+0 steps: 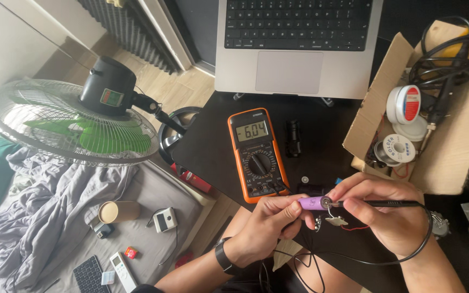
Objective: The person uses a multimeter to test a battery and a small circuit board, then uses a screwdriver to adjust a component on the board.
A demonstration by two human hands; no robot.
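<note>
I pinch a purple cylindrical battery [311, 203] in my left hand [270, 220] over the desk's [213, 146] near edge, while my right hand [384, 209] grips a black probe [378, 204] pressed to its end. The tip could slide off that small terminal if either hand wavers. The orange multimeter [256, 154] lies just behind, leads [299, 260] trailing below, a cardboard box [435, 108] of solder spools at the right.

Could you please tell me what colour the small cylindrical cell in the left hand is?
The cell is purple, seen in the head view.
</note>
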